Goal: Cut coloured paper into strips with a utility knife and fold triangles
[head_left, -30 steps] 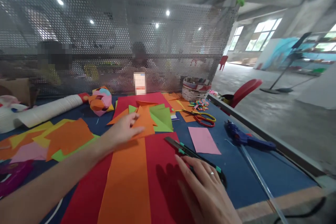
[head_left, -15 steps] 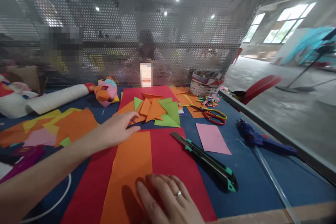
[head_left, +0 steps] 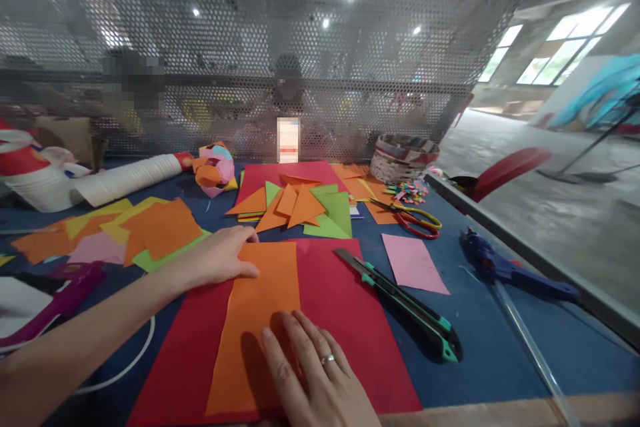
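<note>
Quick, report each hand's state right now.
Left hand: open, at the far end of the orange strip.
Right hand: open, over the strip's near part; contact cannot be told.

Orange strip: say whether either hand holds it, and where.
The left hand is at the far left corner of the strip; whether it grips cannot be told. The right hand grips nothing.

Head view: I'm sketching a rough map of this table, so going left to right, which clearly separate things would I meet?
Ridged stack of white cups lying on its side → bare left hand → bare right hand → rectangular pink paper sheet → blue plastic glue gun.
</note>
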A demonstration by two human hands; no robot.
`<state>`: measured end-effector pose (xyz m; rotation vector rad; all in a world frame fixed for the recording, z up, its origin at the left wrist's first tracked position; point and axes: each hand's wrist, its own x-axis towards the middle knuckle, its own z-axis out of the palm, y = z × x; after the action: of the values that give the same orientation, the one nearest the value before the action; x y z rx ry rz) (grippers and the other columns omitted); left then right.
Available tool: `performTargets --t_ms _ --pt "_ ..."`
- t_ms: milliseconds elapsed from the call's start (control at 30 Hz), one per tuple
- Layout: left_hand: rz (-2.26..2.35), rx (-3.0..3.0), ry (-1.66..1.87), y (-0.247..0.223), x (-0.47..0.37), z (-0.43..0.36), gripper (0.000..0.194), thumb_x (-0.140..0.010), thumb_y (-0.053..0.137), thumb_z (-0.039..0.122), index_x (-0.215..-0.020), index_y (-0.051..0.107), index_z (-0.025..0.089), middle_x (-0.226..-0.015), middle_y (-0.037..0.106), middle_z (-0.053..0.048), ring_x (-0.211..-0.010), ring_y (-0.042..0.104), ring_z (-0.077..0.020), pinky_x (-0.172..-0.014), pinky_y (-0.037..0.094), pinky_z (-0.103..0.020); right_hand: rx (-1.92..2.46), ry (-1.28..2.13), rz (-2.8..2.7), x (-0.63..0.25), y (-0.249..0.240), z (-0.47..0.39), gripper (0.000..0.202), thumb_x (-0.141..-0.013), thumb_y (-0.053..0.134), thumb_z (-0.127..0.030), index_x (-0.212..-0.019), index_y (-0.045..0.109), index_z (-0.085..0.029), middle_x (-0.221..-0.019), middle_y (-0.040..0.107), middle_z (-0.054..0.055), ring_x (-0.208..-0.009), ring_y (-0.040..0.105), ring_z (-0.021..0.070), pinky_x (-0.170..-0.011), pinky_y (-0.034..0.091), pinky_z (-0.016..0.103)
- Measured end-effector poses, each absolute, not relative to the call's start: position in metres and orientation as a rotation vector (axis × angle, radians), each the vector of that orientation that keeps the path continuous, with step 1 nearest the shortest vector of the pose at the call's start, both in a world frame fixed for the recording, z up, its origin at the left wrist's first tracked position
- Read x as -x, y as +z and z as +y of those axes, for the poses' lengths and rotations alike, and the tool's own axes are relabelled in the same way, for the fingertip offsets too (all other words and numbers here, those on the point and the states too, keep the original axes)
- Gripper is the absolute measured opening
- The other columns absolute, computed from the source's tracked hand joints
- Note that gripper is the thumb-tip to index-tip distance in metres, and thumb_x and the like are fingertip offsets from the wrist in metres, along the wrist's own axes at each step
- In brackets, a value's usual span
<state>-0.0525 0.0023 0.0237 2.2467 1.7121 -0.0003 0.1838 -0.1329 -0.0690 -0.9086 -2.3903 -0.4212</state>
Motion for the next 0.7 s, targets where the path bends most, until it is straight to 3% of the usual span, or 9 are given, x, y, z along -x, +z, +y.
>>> performTargets --t_ms 100,267,533,633,700 --pt "1.727 -2.248 0.020 0.024 0.051 0.001 0.040 -0.093 0.071 0.040 -0.125 0.062 0.018 -0.131 0.063 -0.010 -0.122 0.061 -0.0265 -0.106 0.050 -0.053 0.902 -0.346 -2.416 -0.184 -0.067 -0.134 0.071 -0.100 0.056 -0.053 -0.156 0.044 -0.011 -0.146 0.062 0.019 -0.127 0.065 0.0356 -0.090 0.064 0.043" --pt "1.732 -2.277 0.177 0.024 0.050 -0.003 0.036 -0.093 0.071 0.038 -0.121 0.063 0.017 -0.128 0.064 -0.008 -0.118 0.062 -0.0248 -0.105 0.050 -0.051 0.927 -0.312 -2.414 -0.183 -0.060 -0.135 0.065 -0.098 0.057 -0.048 -0.151 0.051 -0.010 -0.141 0.065 0.021 -0.124 0.068 0.0368 -0.089 0.065 0.043" --pt "1.774 -2.296 0.409 0.041 0.044 -0.015 0.016 -0.091 0.068 0.031 -0.086 0.062 0.017 -0.096 0.065 -0.002 -0.089 0.060 -0.0170 -0.089 0.049 -0.038 0.912 -0.317 -2.413 -0.182 -0.053 -0.134 0.059 -0.100 0.052 -0.048 -0.145 0.057 -0.009 -0.138 0.067 0.020 -0.121 0.069 0.0361 -0.088 0.066 0.043" --pt "1.760 -2.196 0.511 0.045 0.046 -0.020 0.019 -0.089 0.062 0.038 -0.084 0.061 0.019 -0.084 0.064 -0.001 -0.078 0.059 -0.0171 -0.078 0.047 -0.035 0.918 -0.285 -2.430 -0.184 -0.053 -0.134 0.066 -0.101 0.052 -0.049 -0.151 0.050 -0.006 -0.142 0.063 0.022 -0.125 0.066 0.0380 -0.090 0.065 0.044" --pt "1.733 -2.087 0.564 0.045 0.050 -0.024 0.026 -0.085 0.056 0.047 -0.085 0.060 0.021 -0.078 0.064 0.000 -0.071 0.061 -0.0179 -0.069 0.047 -0.033 0.927 -0.233 -2.417 -0.185 -0.052 -0.136 0.078 -0.102 0.051 -0.052 -0.159 0.034 -0.002 -0.147 0.058 0.026 -0.130 0.062 0.0388 -0.093 0.063 0.044"
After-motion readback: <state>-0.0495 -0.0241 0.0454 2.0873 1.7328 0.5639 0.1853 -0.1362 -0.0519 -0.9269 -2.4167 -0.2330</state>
